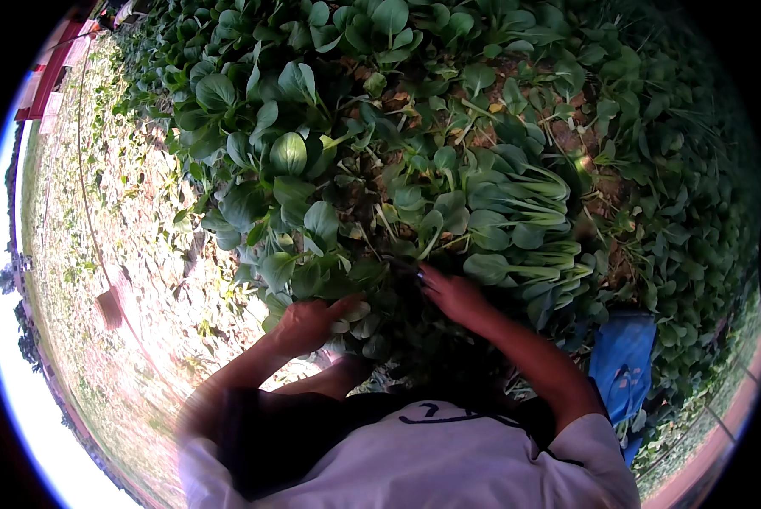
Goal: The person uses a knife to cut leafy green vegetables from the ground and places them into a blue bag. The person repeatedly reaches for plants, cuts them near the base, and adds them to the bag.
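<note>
My left hand (307,327) is among the broad green leaves of a pak choi plant (321,276) at the near edge of the standing row. Its thumb lies over pale leaves (362,322), and the fingers curl in below, partly hidden. Low by the soil, my right hand (450,294) is closed, with a dark spot showing at its fingers. What it holds is lost in shadow. Just right of that hand, pulled or cut pak choi (537,267) lies on its side, pale stems pointing right. A larger bunch of pak choi (520,199) lies beyond it.
Dense standing pak choi (219,93) fills the far left. Bare soil with leaf scraps (605,187) runs right of the bunches, beside more greenery (694,195). A blue bag (622,365) lies at the near right. Sunlit ground (109,204) with a brown block-like object (109,308) stretches left.
</note>
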Motion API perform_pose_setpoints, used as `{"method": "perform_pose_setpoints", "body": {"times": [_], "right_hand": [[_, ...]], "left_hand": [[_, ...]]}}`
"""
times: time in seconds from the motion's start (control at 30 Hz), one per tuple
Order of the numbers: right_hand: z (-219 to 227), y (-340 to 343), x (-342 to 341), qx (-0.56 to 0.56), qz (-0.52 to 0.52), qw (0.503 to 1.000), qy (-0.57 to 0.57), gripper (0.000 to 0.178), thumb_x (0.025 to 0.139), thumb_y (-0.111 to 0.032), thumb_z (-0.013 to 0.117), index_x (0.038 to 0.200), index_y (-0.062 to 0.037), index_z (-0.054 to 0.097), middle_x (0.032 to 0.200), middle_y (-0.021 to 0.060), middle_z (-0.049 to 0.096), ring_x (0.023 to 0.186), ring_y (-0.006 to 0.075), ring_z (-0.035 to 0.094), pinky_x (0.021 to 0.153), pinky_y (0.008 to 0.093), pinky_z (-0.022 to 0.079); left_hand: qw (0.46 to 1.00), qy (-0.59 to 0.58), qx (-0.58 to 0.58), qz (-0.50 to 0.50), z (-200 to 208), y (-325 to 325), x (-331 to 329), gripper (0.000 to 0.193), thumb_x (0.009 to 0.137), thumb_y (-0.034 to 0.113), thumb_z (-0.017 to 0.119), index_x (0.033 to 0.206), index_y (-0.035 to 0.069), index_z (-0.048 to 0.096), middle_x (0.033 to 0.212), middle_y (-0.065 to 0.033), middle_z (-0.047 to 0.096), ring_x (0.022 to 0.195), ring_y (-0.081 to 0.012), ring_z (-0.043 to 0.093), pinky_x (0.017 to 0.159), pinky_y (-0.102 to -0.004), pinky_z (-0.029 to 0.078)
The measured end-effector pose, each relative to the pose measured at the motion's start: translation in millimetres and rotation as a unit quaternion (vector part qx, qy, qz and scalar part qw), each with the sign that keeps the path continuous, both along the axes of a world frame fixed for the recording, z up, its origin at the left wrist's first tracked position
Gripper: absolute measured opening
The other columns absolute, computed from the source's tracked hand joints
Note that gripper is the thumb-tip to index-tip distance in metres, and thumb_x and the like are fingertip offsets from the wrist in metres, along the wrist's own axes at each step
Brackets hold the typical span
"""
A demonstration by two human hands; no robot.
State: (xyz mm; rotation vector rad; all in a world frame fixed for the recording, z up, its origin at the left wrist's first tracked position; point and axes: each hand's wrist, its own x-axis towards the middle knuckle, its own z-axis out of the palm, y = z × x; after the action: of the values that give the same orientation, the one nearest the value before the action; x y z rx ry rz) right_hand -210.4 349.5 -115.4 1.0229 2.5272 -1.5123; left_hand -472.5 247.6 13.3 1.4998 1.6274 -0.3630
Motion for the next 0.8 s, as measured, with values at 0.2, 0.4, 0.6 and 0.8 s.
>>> {"method": "perform_pose_setpoints", "body": {"times": [0.2,0.4,0.6,0.8], "right_hand": [[-17,-9,18,-0.097,-0.038,0.990,0.095,0.051,0.086,-0.019,0.059,0.132,-0.0067,0.040,0.095,0.0187,0.065,0.084,0.0372,0.063,0.071,0.0411,0.051],[5,-2,0,-0.070,-0.048,0.994,0.067,0.050,0.086,-0.018,0.059,0.131,-0.0064,0.042,0.095,0.0183,0.065,0.085,0.0355,0.063,0.072,0.0405,0.051],[-1,-4,-8,0.038,0.011,0.999,-0.017,0.045,0.086,-0.019,0.058,0.127,-0.0090,0.045,0.081,0.0160,0.064,0.068,0.0346,0.063,0.058,0.0432,0.050],[19,7,-7,0.027,0.026,0.997,-0.062,0.042,0.084,-0.022,0.058,0.123,-0.0117,0.047,0.074,0.0167,0.063,0.064,0.0355,0.062,0.054,0.0472,0.048]], "left_hand": [[0.998,-0.032,0.035,0.049,-8,-10,-8,0.064,0.076,0.003,0.056,0.135,0.024,0.043,0.110,-0.0230,0.058,0.096,-0.0364,0.061,0.079,-0.0420,0.049],[0.993,-0.047,0.103,0.024,-19,-22,-14,0.058,0.078,0.006,0.059,0.133,0.021,0.046,0.114,-0.0217,0.057,0.102,-0.0363,0.059,0.085,-0.0412,0.048],[0.986,-0.076,0.063,0.137,-23,-26,-18,0.064,0.077,0.008,0.062,0.136,0.024,0.043,0.121,-0.0181,0.056,0.110,-0.0344,0.056,0.090,-0.0395,0.047],[0.997,-0.026,0.062,0.045,-24,-33,-11,0.063,0.076,0.005,0.061,0.133,0.028,0.047,0.119,-0.0159,0.058,0.108,-0.0327,0.057,0.089,-0.0389,0.048]]}}
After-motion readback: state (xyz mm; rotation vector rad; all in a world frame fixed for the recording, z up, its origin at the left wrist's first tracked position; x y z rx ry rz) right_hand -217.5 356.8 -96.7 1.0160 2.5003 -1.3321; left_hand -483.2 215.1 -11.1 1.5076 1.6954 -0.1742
